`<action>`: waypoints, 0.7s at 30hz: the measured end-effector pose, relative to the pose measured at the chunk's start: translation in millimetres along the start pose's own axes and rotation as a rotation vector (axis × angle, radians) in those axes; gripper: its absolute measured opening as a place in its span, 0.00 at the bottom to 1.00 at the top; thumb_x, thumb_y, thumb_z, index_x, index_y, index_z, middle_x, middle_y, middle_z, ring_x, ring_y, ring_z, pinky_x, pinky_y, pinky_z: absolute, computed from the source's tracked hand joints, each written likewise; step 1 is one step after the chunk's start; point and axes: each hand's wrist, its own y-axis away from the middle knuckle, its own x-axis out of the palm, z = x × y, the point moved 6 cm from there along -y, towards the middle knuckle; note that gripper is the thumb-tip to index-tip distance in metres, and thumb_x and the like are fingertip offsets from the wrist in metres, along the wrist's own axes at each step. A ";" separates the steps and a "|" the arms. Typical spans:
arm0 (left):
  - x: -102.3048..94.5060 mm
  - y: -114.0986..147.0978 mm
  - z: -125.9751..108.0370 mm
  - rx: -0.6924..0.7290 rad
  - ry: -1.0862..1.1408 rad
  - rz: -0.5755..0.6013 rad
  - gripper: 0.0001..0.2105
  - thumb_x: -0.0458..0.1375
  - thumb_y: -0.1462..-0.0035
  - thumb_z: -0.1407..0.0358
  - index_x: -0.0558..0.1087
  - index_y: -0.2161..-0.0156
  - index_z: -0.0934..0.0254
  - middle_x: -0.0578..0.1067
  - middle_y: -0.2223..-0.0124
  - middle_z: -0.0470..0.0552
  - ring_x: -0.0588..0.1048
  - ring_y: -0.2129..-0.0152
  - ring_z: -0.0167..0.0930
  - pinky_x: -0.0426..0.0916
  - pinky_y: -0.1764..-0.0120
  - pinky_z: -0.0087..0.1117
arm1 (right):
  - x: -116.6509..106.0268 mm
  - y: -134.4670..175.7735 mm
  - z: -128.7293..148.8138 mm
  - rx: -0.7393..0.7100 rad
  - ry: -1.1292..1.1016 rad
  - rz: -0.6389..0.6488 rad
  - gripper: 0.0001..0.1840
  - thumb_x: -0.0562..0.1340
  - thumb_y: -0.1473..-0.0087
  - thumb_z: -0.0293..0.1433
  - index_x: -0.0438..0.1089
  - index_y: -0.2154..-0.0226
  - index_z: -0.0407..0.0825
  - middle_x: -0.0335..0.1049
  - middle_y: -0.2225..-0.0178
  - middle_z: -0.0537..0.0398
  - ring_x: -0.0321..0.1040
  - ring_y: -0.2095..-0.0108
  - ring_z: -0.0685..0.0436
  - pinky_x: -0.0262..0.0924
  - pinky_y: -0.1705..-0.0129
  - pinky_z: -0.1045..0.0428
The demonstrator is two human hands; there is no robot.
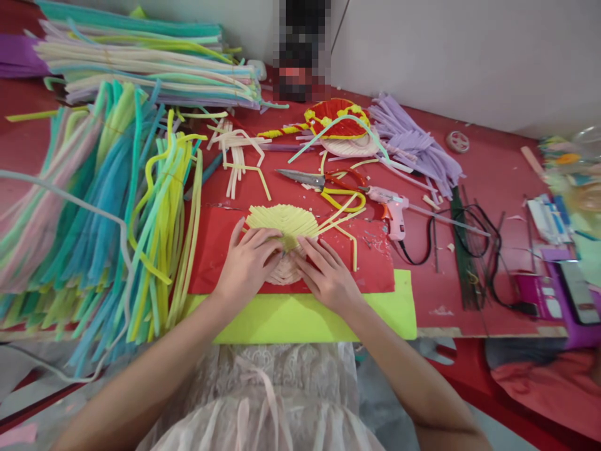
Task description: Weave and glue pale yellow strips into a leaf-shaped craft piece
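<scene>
A pleated round piece made of pipe cleaners (284, 217) lies on a red board (211, 250) in front of me. Its far half is pale yellow and its near half is pale pink. My left hand (253, 255) grips it from the left, with the fingertips near its centre. From the right, my right hand (325, 269) pinches the middle and near edge. The fingers partly cover where the two halves meet. Loose pale yellow pipe cleaners (339, 216) stick out at the right of the piece. Under the board is a lime-green sheet (291, 319).
Bundles of coloured pipe cleaners (107, 200) fill the left side, with more stacked behind (154, 62). Beyond the board lie scissors (323, 180), a pink glue gun (393, 210) with a black cord, a red-and-yellow fan (338, 119) and lilac pipe cleaners (417, 144). A phone (578, 291) rests far right.
</scene>
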 end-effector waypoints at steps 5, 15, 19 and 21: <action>-0.1 0.0 0.3 -0.005 0.009 -0.003 0.04 0.55 0.38 0.67 0.73 0.63 0.58 0.77 0.51 0.46 0.74 0.55 0.32 0.48 0.36 0.50 | 0.4 0.2 -0.6 0.001 -0.011 -0.005 0.28 0.56 0.37 0.28 0.58 0.36 0.52 0.52 0.33 0.47 0.49 0.33 0.39 0.54 0.34 0.38; -0.6 -0.1 -0.5 0.006 0.000 -0.017 0.03 0.56 0.38 0.68 0.72 0.64 0.58 0.77 0.52 0.45 0.74 0.55 0.31 0.49 0.36 0.48 | -1.0 -2.4 0.2 0.001 0.005 0.000 0.25 0.56 0.37 0.29 0.60 0.38 0.51 0.54 0.34 0.48 0.48 0.33 0.40 0.54 0.34 0.39; -0.2 -0.6 0.2 0.007 0.003 -0.019 0.04 0.56 0.39 0.68 0.73 0.63 0.58 0.77 0.52 0.45 0.74 0.56 0.31 0.49 0.36 0.48 | -0.9 -2.3 -1.0 0.012 0.003 0.002 0.25 0.56 0.37 0.29 0.60 0.38 0.51 0.54 0.34 0.47 0.46 0.32 0.39 0.54 0.35 0.38; -0.1 -0.8 0.7 0.006 0.003 -0.020 0.04 0.56 0.38 0.68 0.73 0.63 0.58 0.77 0.52 0.45 0.74 0.56 0.31 0.49 0.36 0.48 | -0.8 -2.4 -0.9 0.012 0.014 0.004 0.25 0.56 0.37 0.30 0.61 0.38 0.51 0.54 0.34 0.47 0.45 0.32 0.39 0.54 0.35 0.39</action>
